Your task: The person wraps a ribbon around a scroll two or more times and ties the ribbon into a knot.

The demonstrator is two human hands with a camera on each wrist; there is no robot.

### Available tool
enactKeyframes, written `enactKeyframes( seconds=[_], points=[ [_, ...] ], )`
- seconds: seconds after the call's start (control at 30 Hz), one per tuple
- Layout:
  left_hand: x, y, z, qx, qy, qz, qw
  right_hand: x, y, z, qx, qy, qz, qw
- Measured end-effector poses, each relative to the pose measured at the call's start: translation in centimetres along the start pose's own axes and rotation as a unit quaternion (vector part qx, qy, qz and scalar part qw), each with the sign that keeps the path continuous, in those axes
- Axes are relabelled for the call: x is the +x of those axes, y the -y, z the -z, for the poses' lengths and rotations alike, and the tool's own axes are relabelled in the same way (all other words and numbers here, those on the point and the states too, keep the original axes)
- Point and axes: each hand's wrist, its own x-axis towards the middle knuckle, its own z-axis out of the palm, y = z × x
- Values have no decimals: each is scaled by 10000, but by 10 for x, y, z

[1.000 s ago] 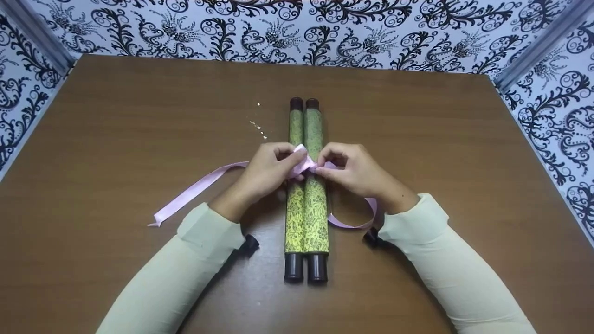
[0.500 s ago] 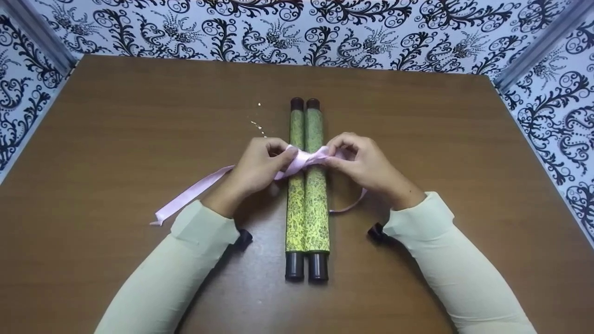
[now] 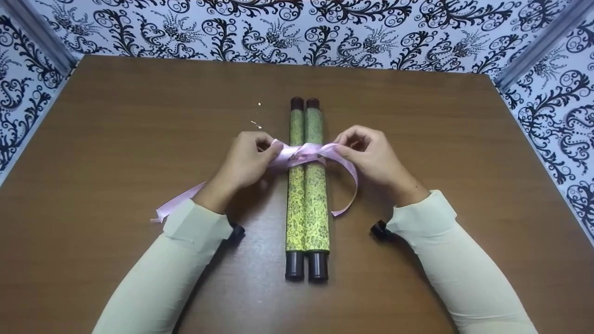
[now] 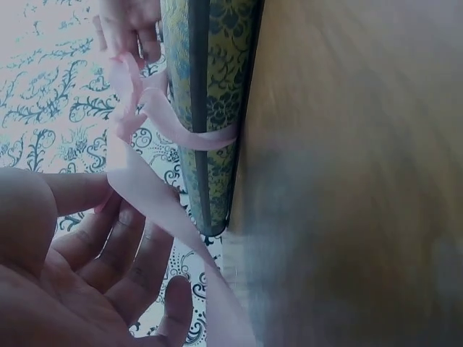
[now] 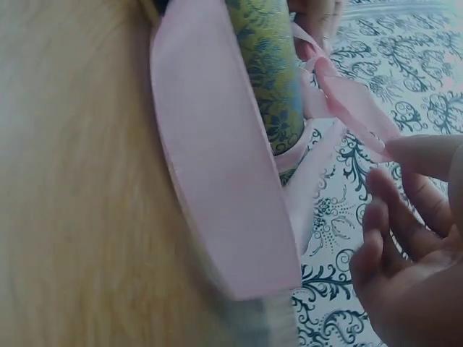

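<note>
Two scrolls, a left one (image 3: pixel 296 208) and a right one (image 3: pixel 317 208), lie side by side on the table, yellow-green and patterned with dark end knobs. A pink satin ribbon (image 3: pixel 308 149) wraps round their middle, with a twisted crossing on top. To the left of the scrolls my left hand (image 3: pixel 239 160) pinches the ribbon between thumb and forefinger. My right hand (image 3: pixel 378 155) pinches it on the right. One ribbon tail runs under my left wrist; the other curls down beside the right scroll. In the right wrist view, a broad ribbon tail (image 5: pixel 217 144) partly covers a scroll.
Small pale flecks (image 3: pixel 256 124) lie on the brown wooden table (image 3: pixel 139 116) left of the scrolls' far half. Black-and-white patterned panels (image 3: pixel 278 32) border the table at the back and both sides. Dark wrist devices (image 3: pixel 380 230) show below both cuffs.
My hands have moved apart from close together over the scrolls, each drawing ribbon outward. The ribbon between them is stretched wider, and the right-hand tail has shifted and its loop has opened.
</note>
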Motion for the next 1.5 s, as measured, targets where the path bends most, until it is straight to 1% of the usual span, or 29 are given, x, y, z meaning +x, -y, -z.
enactKeyframes(
  seconds=[0.07,0.1,0.17,0.23,0.3,0.33,0.4,0.57,0.67,0.8,0.93,1.0,1.03,1.07,1.1,1.17,1.2,1.23,1.27,1.3,1.37,1.43,1.5],
  points=[
    [0,0,1,32,-24,7,10000,1,-1,1,696,71,-132,9975],
    [1,0,1,47,-38,10,10000,1,-2,2,1086,110,-203,9938],
    [0,0,1,117,-68,5,9999,0,-3,3,1882,221,-350,9813],
    [0,-1,1,194,-93,7,9998,0,-4,4,2536,354,-477,9655],
    [0,-3,1,285,-113,5,9995,-1,-5,5,2948,459,-548,9529],
    [0,-3,2,332,-117,-2,9994,-1,-6,5,3061,498,-586,9489],
    [0,-4,2,409,-115,15,9991,0,-8,6,3122,530,-622,9465],
    [0,-3,2,487,-106,35,9987,0,-10,6,3022,518,-653,9496],
    [-1,-2,2,524,-56,45,9986,0,-10,7,3067,472,-679,9482],
    [-1,-2,2,685,67,90,9976,0,-8,7,3215,364,-849,9424],
    [-2,-2,2,843,180,87,9962,1,-7,6,3385,385,-1037,9344],
    [-2,-1,2,926,209,70,9955,1,-8,5,3372,373,-1076,9345],
    [-3,-1,2,986,207,68,9949,1,-8,5,3281,355,-1088,9377],
    [-3,-2,3,1066,209,75,9941,2,-9,4,3081,324,-1077,9447],
    [-3,-1,3,1149,210,82,9931,2,-9,3,2750,287,-1035,9554],
    [-3,-2,4,1296,212,104,9913,2,-10,1,1783,184,-909,9796],
    [-3,-2,4,1369,217,121,9903,2,-9,0,1155,148,-784,9901],
    [-3,-2,4,1421,228,142,9895,1,-9,-2,473,111,-637,9968],
    [-3,-1,4,1468,245,164,9887,1,-8,-3,-205,66,-463,9987],
    [-3,-1,4,1497,258,181,9882,1,-7,-4,-796,18,-284,9964],
    [-2,-2,5,1529,279,216,9876,-1,-4,-5,-1653,-45,24,9862],
    [-2,-2,5,1554,287,232,9872,-2,-2,-6,-2156,-39,214,9762],
    [-3,-2,5,1611,277,221,9863,-3,0,-7,-2395,10,263,9705]
  ],
)
